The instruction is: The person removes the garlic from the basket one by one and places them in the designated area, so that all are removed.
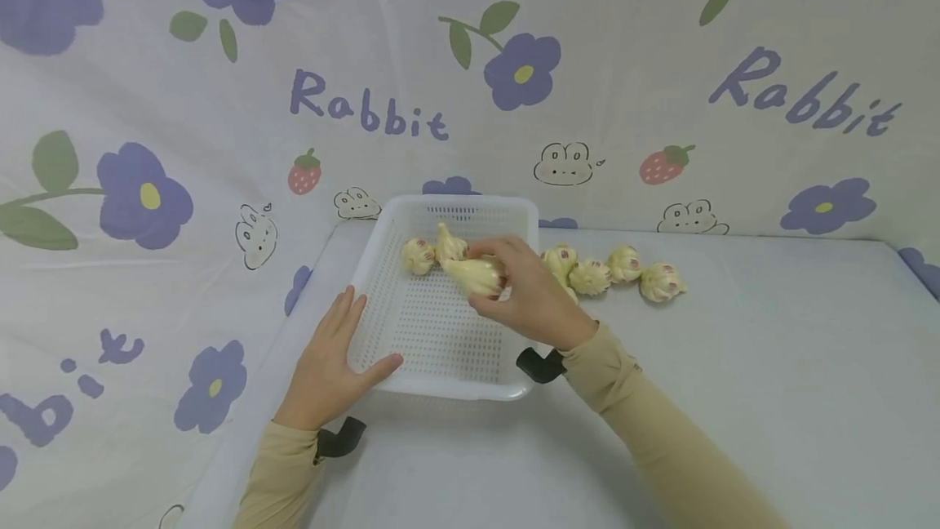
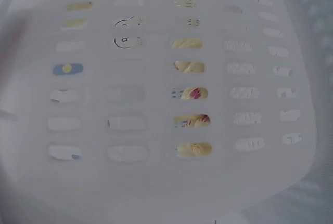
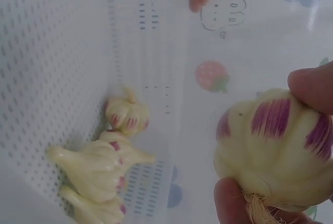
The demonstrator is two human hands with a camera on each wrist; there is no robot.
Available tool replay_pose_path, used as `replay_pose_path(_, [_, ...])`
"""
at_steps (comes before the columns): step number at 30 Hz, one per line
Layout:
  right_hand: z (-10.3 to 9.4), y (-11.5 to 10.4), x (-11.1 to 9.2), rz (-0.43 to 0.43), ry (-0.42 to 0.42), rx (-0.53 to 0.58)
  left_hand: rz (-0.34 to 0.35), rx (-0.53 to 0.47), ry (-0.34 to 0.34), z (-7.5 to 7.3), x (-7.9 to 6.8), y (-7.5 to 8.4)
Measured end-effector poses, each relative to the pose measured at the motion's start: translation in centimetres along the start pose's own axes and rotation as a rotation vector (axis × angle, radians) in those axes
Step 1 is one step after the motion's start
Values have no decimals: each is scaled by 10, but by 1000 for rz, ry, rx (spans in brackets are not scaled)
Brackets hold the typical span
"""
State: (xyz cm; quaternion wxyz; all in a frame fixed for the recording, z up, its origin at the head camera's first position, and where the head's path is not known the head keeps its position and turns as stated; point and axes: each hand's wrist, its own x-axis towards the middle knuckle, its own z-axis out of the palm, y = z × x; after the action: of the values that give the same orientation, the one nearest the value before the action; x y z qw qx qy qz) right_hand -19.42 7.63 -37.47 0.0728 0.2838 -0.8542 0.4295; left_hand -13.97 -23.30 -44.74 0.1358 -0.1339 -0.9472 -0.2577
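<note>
My right hand (image 1: 525, 284) pinches a garlic bulb (image 3: 273, 146) between thumb and fingers over a white plastic basket (image 1: 455, 392). The bulb is pale with purple streaks and a tuft of dry roots. Deeper in the basket lie more bulbs, among them one garlic bulb (image 1: 419, 256) near the far left corner; the right wrist view shows three there, and my hand hides part of this group from above. My left hand (image 1: 330, 366) rests at the basket's left side, its fingers straight along the outside and its thumb stretched over the near rim.
To the right of the basket, several garlic bulbs (image 1: 590, 277) lie in a loose row on the white table (image 1: 771, 366). A printed cloth (image 1: 617, 88) with flowers and rabbits hangs behind and to the left. The slotted basket wall (image 2: 156, 182) fills the left wrist view.
</note>
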Motion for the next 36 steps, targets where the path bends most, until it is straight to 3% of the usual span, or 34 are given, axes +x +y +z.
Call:
replay_pose_path(11, [-16, 13, -21, -5, 67, -17, 5, 9, 6, 1, 0, 0])
replay_pose_path(21, [-30, 34, -40, 43, 121, -39, 7, 4, 8, 0, 0, 2])
replay_pose_path(29, [-43, 49, -51, 145, 128, -20, 0, 6, -9, -1, 0, 3])
replay_pose_path(36, [-51, 56, -55, 139, 160, -53, -4, 0, -6, -1, 0, 4])
